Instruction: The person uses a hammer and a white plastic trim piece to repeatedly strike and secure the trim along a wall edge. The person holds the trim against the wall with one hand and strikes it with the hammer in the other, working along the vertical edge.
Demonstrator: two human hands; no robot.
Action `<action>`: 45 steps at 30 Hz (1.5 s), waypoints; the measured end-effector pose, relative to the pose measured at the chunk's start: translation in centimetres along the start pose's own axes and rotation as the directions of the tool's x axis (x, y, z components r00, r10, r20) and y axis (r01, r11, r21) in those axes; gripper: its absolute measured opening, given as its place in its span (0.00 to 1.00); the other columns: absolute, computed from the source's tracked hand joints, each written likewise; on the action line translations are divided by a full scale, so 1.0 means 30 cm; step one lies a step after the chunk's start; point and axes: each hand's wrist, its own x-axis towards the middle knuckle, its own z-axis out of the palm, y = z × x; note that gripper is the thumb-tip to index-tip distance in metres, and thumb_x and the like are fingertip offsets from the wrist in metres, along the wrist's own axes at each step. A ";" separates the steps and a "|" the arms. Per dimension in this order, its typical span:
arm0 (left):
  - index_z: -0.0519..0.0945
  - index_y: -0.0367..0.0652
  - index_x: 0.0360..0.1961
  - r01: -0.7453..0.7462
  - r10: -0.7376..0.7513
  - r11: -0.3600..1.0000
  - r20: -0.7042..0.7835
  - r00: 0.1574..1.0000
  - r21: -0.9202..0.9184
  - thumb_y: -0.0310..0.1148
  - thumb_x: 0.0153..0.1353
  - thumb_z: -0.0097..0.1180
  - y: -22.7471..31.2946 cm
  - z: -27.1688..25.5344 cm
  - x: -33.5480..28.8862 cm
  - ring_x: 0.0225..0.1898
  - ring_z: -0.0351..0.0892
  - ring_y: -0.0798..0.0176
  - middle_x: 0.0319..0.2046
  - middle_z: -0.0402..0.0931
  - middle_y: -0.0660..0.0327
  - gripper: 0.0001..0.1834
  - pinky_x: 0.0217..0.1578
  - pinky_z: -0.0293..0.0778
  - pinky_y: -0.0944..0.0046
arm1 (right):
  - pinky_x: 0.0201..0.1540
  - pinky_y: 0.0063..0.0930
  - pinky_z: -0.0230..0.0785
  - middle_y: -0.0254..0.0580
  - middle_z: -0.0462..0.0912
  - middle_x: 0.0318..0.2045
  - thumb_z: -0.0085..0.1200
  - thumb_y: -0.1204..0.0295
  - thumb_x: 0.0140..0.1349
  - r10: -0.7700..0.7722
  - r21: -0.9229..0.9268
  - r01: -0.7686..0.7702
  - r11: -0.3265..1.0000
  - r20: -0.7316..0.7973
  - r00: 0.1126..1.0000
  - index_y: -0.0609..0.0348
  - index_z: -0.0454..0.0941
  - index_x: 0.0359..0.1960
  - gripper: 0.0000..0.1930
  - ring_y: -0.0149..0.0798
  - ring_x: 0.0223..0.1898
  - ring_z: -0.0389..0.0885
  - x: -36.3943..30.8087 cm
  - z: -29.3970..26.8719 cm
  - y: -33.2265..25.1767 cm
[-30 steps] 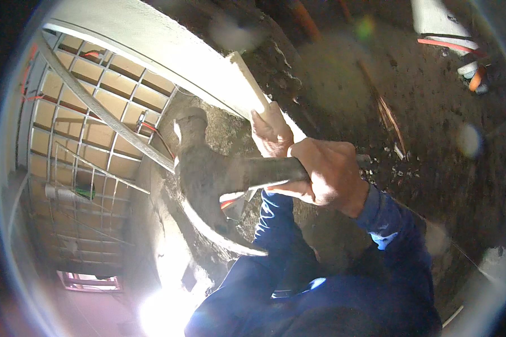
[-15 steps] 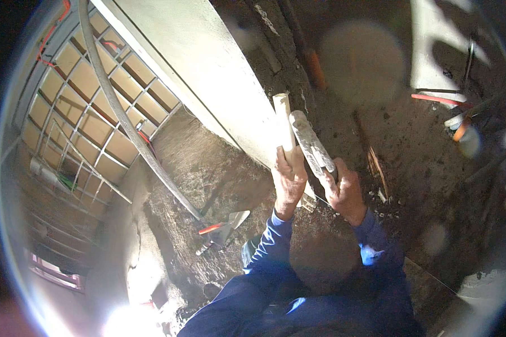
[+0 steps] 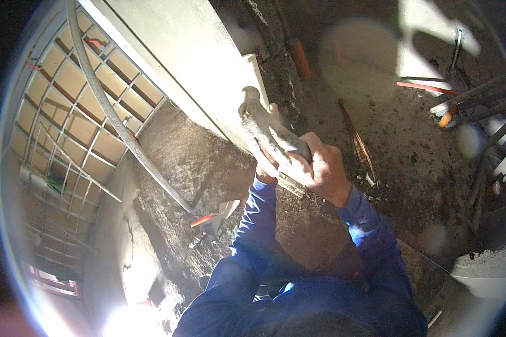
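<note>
My right hand (image 3: 327,173) is closed round the handle of a plastering trowel (image 3: 255,112), its long round-ended blade smeared with grey. The trowel lies tilted over my left hand (image 3: 266,173), hiding most of it. That hand grips a pale straight strip (image 3: 292,185), which stands along the right edge of a white column (image 3: 191,62). A fingertip shows past the trowel's right side. Whether the blade touches the strip or the column I cannot tell.
A second trowel with an orange handle (image 3: 202,220) lies on rough ground at left. A grey hose (image 3: 109,112) hangs in front of a metal grid (image 3: 67,106). To the right lie wood slivers (image 3: 358,140), a red bar (image 3: 427,87) and scattered lengths of pipe.
My right hand has swung the trowel leftward and over my left hand. The strip has shifted left toward the column, and the view has moved slightly.
</note>
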 end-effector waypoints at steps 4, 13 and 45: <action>0.52 0.43 0.72 0.328 0.398 -0.502 -0.123 0.909 0.800 0.46 0.70 0.47 -0.019 0.022 0.025 0.66 0.60 0.55 0.66 0.57 0.47 0.35 0.63 0.60 0.52 | 0.22 0.34 0.72 0.48 0.78 0.20 0.66 0.60 0.58 -0.103 0.018 0.104 0.994 -0.037 0.994 0.58 0.72 0.38 0.18 0.48 0.20 0.82 0.017 -0.022 -0.053; 0.65 0.39 0.62 0.055 0.149 -0.946 0.277 0.949 0.320 0.34 0.66 0.51 -0.097 0.107 0.061 0.56 0.69 0.41 0.56 0.68 0.43 0.25 0.54 0.66 0.42 | 0.21 0.38 0.73 0.50 0.78 0.20 0.65 0.53 0.56 -0.188 -0.182 0.183 0.966 -0.012 0.982 0.58 0.72 0.32 0.22 0.48 0.20 0.80 0.198 -0.047 -0.011; 0.69 0.39 0.53 0.188 0.453 -0.722 0.249 0.856 0.665 0.47 0.72 0.46 -0.028 0.056 0.157 0.32 0.70 0.72 0.35 0.73 0.61 0.21 0.34 0.72 0.68 | 0.18 0.35 0.70 0.43 0.76 0.18 0.74 0.52 0.45 -0.543 0.005 0.561 0.828 -0.244 0.803 0.57 0.71 0.31 0.27 0.43 0.17 0.79 0.171 -0.031 -0.038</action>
